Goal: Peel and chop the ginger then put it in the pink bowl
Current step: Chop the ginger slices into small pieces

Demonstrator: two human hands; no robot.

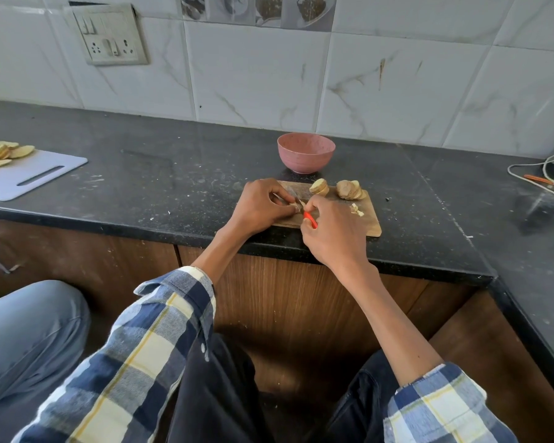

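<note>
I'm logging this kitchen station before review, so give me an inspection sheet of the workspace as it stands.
Surface: black counter, dusty, pale specks.
Job's things: wooden board at the counter edge; ginger pieces on it; pink bowl behind it, contents not visible.
Clutter: white board far left with sliced rounds.
Grippers: left hand pinches a small ginger piece; right hand grips an orange-handled tool.
Cables: white cable at right.
Surroundings: tiled wall, socket panel, wooden cabinets below.
</note>
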